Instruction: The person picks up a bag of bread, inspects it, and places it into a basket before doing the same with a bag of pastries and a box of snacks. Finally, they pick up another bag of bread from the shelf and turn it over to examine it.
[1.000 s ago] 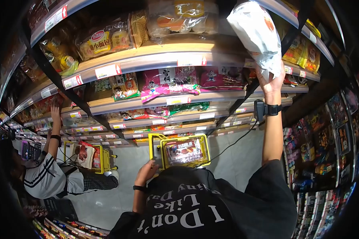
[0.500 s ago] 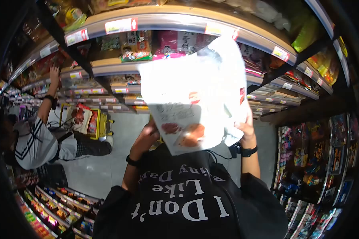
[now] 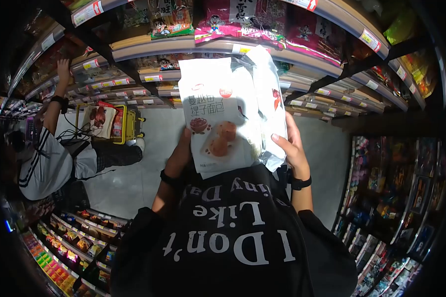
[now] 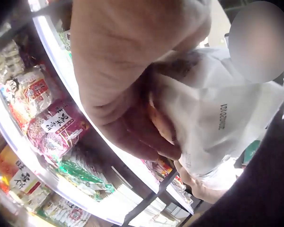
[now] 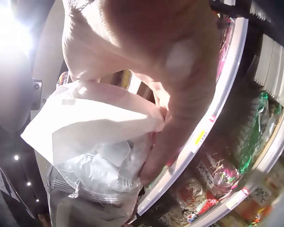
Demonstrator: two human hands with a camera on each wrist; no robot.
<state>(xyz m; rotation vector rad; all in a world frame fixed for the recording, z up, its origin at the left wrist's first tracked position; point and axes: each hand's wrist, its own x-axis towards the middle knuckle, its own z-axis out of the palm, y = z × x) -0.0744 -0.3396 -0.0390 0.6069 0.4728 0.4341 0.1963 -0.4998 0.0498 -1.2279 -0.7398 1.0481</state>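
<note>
A white bread bag (image 3: pixel 215 111) with pictures of round buns and a clear plastic side is held up in front of the chest, its printed face toward the head camera. My right hand (image 3: pixel 295 148) grips its right side, thumb on the front near the lower corner. At the left edge, my left hand (image 3: pixel 180 151) holds the bag, partly hidden behind it in the head view. From the left wrist, curled fingers (image 4: pixel 151 137) show against the white paper bag (image 4: pixel 213 113). In the right wrist view, the right hand (image 5: pixel 156 61) spans the crumpled bag end (image 5: pixel 99 165).
Shelves of packaged snacks (image 3: pixel 238 20) curve across the front. To the left, another person (image 3: pixel 49 158) reaches to the shelf beside a yellow basket (image 3: pixel 129 126). More racks stand at the right (image 3: pixel 381 198) and lower left (image 3: pixel 74 247). Grey floor (image 3: pixel 119 173) shows between.
The bread bag has come down from the upper shelf to the chest, first in the right hand alone, now in both. Its printed front has turned into view. The head view has shifted downward.
</note>
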